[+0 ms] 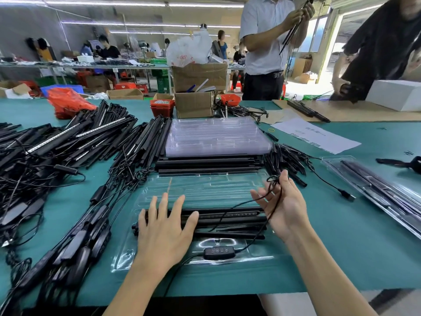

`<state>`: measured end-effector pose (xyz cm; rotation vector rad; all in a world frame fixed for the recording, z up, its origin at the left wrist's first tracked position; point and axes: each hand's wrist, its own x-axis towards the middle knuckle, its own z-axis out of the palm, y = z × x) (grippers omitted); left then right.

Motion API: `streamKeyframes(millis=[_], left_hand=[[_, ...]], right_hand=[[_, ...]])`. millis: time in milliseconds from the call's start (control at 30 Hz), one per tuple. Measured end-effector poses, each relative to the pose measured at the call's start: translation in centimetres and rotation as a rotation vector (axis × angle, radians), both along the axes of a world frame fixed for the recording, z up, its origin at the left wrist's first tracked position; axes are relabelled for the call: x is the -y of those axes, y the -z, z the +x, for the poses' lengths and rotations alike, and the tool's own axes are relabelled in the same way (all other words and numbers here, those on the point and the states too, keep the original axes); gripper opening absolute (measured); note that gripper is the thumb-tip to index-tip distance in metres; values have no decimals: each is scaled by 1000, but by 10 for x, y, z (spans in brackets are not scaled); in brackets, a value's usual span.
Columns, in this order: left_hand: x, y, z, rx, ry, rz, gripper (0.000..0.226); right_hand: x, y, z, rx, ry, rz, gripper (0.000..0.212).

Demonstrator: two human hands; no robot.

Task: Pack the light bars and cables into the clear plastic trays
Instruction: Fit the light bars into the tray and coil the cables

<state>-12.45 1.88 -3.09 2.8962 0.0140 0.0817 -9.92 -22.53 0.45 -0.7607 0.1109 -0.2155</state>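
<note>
The left hand [163, 233] presses flat, fingers straight, on rigid light bars [227, 218] seated in the flimsy clear tray [205, 190], while the right hand [283, 205], loosely curled, carries the limp cable [271, 197], best gathered near its bundled loops.

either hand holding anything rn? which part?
Left hand presses flat on the light bars, gripping nothing. Right hand holds the cable, looped over its fingers.

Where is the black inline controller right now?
In the head view, the inline controller lies in the near recess of the clear tray, between both forearms, just below the packed light bars.
</note>
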Motion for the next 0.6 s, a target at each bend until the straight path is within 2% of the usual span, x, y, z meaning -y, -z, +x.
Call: streamKeyframes(millis=[100,200,367,467,600], left_hand=[[1,1,1,-2,-8,50,80],[1,1,1,-11,-7,67,82],[1,0,2,-14,-12,64,84],[1,0,1,-17,-17,49,99],[1,0,1,-29,-14,25,122]], right_hand=[[8,2,-3,0,-12,-29,30],[16,5,-6,9,15,-141,31],[24,8,-14,92,52,-529,20],[24,8,-20,149,25,-749,25],[31,5,-28,224,-67,-903,25]])
